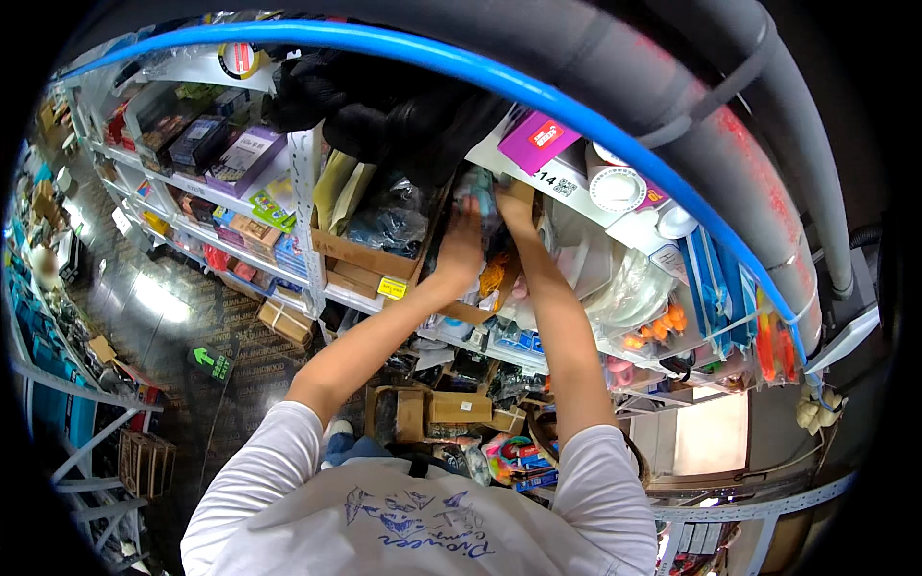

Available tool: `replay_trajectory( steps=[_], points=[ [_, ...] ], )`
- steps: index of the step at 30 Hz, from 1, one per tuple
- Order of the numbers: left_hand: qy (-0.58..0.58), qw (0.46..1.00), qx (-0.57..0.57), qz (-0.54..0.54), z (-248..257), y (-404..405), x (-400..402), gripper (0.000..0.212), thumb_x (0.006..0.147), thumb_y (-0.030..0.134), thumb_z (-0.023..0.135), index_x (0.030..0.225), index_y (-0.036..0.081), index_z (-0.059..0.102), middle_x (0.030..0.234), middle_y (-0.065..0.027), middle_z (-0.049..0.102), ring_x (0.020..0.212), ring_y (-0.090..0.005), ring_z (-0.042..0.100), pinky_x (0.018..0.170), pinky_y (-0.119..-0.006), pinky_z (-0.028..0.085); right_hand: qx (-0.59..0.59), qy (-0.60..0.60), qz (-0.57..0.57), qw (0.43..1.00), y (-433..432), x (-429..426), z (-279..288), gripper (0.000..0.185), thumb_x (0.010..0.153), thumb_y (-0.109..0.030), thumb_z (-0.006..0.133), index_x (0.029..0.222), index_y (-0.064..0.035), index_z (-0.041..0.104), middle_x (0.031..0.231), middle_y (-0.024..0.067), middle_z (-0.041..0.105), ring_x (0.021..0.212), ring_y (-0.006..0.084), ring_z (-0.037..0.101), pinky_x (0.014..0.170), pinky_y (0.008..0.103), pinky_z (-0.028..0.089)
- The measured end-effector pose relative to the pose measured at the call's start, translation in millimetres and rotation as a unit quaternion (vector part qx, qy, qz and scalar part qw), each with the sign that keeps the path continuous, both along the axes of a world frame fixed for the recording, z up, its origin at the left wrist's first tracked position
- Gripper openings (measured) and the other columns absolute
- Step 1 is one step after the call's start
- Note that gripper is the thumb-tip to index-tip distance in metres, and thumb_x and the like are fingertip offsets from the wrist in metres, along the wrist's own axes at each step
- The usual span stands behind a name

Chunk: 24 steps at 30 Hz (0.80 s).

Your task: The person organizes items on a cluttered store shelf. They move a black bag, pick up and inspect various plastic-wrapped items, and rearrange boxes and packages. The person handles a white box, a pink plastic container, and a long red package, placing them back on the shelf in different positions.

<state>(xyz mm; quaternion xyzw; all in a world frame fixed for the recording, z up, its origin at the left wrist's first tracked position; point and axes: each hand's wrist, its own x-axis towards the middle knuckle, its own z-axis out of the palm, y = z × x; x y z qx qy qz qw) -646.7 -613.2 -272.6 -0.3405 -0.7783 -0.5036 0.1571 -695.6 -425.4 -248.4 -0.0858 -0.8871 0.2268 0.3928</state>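
Both of my hands reach into an open cardboard box on a metal shelf. My left hand (pixel 462 248) has its fingers against a teal item in clear plastic (pixel 478 189); whether they close on it is blurred. My right hand (pixel 514 205) is on the other side of that item, close to it, with its fingertips hidden near the box's brown cardboard (pixel 524 189). Below my hands, an orange netted or corded item (pixel 493 275) lies in the box. To the left is another cardboard box (pixel 360 252) holding plastic bags (pixel 389 219) and a yellow label on its front.
A blue hose (pixel 432 45) and a thick grey pipe (pixel 648 79) arch across the top. Black bags (pixel 382 122) hang over the shelf. A purple box (pixel 536 140) and white rolls (pixel 617 189) sit at right. Cartons (pixel 459 407) lie below on the floor.
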Motion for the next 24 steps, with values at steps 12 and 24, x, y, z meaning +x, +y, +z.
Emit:
replay_trajectory(
  steps=[12, 24],
  points=[
    [0.164, 0.945, -0.265, -0.094, -16, -85, 85, 0.064, 0.074, 0.005, 0.060, 0.136, 0.009, 0.047, 0.148, -0.0161, 0.032, 0.139, -0.0369, 0.024, 0.109, -0.057, 0.022, 0.022, -0.088, -0.056, 0.994, -31, 22, 39, 0.067, 0.070, -0.018, 0.074, 0.129, -0.0021, 0.045, 0.120, 0.0287, 0.055, 0.112, 0.0453, 0.051, 0.095, 0.0439, 0.043],
    [0.041, 0.995, -0.083, 0.026, 29, -101, 90, 0.070, 0.073, -0.005, 0.054, 0.140, 0.005, 0.037, 0.139, -0.0322, 0.032, 0.109, -0.0443, 0.052, 0.084, -0.043, 0.050, 0.007, -0.084, -0.061, 0.995, -34, 27, 39, 0.054, 0.071, -0.017, 0.071, 0.118, 0.0044, 0.052, 0.109, 0.0317, 0.058, 0.105, 0.0469, 0.054, 0.091, 0.0459, 0.045]
  ],
)
